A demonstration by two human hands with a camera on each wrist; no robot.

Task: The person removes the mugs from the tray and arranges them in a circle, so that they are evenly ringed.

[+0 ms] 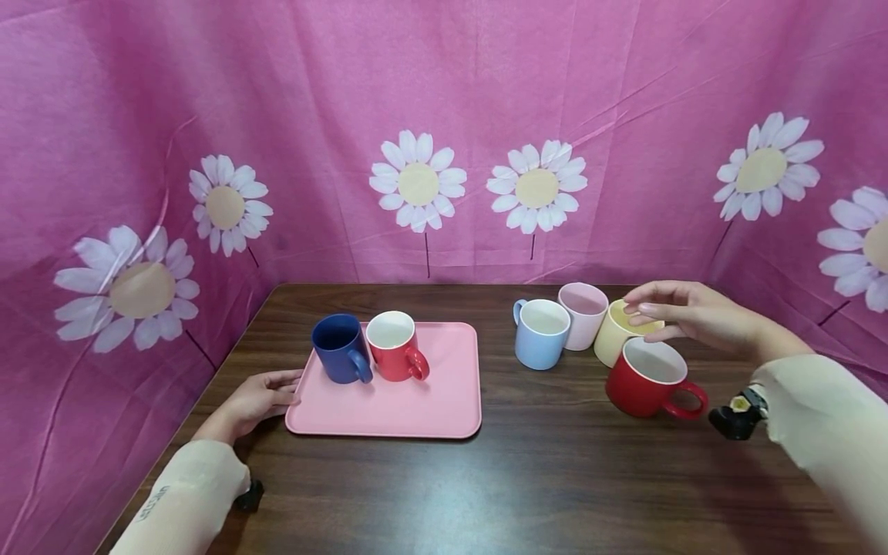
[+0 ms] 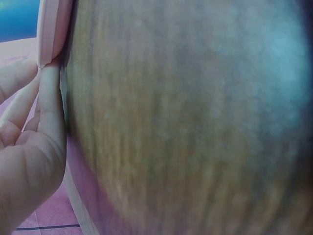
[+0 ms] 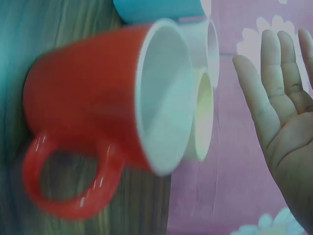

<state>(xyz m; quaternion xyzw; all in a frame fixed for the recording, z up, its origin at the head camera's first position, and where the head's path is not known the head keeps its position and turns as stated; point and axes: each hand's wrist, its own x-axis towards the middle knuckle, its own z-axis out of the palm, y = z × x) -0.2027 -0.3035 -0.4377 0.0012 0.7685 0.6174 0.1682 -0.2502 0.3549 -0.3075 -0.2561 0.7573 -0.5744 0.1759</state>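
Note:
My left hand (image 1: 257,402) rests at the left edge of a pink tray (image 1: 444,405), its fingers fairly straight and fingertips right at the rim. A dark blue mug (image 1: 336,351) and a red mug with a white inside (image 1: 394,358) stand on the tray, handles to the right. My right hand (image 1: 697,314) is raised over the right-hand mugs, fingers extended and nothing held. Beneath it stand a yellow mug (image 1: 609,348) and a larger dark red mug (image 1: 634,391). In the right wrist view the palm (image 3: 293,142) lies apart from the red mug (image 3: 88,93).
Left of the yellow mug are a light blue mug (image 1: 537,347) and a pale pink mug (image 1: 588,320), close together. The dark wooden table (image 1: 416,493) backs onto a pink cloth (image 1: 479,92) with white flowers.

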